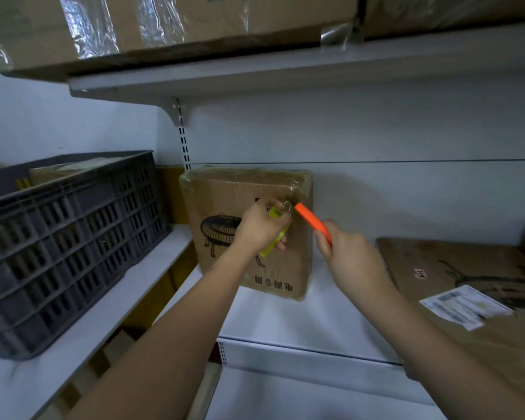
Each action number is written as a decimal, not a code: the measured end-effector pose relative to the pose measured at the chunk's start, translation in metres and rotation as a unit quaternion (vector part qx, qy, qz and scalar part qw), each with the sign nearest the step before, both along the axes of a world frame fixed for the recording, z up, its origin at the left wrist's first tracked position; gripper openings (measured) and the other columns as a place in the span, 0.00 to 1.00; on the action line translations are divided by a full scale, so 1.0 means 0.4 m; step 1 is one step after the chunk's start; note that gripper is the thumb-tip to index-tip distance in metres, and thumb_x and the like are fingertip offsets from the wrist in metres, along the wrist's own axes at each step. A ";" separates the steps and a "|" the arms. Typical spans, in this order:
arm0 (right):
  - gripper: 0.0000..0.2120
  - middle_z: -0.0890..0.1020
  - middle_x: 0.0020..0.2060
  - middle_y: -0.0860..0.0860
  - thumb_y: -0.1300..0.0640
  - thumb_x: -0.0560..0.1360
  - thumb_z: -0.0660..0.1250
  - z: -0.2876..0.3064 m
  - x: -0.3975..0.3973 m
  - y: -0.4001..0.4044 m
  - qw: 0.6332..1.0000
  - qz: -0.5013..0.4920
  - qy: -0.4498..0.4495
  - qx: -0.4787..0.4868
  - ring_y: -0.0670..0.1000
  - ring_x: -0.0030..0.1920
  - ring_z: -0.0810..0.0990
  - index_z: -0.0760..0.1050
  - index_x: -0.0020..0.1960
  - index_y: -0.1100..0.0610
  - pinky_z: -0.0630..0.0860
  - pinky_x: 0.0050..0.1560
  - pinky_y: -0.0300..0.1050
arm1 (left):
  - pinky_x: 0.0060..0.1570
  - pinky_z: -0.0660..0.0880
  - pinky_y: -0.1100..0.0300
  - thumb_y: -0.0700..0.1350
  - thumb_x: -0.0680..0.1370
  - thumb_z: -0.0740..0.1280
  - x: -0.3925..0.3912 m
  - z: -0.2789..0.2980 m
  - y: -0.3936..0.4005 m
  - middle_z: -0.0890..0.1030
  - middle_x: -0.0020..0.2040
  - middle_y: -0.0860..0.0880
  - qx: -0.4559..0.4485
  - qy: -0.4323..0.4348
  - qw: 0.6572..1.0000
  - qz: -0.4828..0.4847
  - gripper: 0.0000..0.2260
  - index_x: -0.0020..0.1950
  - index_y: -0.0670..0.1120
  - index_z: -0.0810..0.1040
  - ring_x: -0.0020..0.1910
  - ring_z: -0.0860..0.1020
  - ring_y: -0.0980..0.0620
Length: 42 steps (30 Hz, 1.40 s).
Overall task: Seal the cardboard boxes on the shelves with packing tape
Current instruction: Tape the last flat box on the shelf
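Curled tight, the left hand (pixel 259 227) has its grip closed round a yellow-green plastic tape roll (pixel 275 234), pressed against the front of the upright brown cardboard box (pixel 225 253). The right hand (pixel 347 253) has its grip wrapped round the lower end of an orange plastic cutter (pixel 312 221). The cutter's long axis slants up and to the left, and its tip meets a crinkled bit of clear tape (pixel 287 204) just beside the left fingers, near the box's upper right corner.

The box stands on the white metal shelf (pixel 300 322), its printed characters upside down and its top glossy with tape. A dark grey slatted plastic crate (pixel 58 237) sits to the left. A flat cardboard box with a white label (pixel 467 304) lies to the right. More tape-wrapped cartons (pixel 194 22) rest on the upper shelf.
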State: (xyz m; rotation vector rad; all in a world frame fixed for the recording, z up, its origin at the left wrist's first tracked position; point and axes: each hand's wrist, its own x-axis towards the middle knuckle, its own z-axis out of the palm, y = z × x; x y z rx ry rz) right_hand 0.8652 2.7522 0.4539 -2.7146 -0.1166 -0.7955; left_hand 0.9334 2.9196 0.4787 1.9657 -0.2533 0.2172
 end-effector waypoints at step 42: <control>0.24 0.72 0.63 0.60 0.52 0.81 0.60 -0.432 0.060 -0.069 0.974 -0.123 0.139 -0.130 0.61 0.61 0.72 0.64 0.75 0.57 0.69 0.60 0.54 | 0.26 0.75 0.64 0.39 0.83 0.61 -0.156 -0.150 0.040 0.78 0.36 0.43 -0.140 0.117 0.983 -0.007 0.09 0.62 0.38 0.73 0.24 0.78 0.54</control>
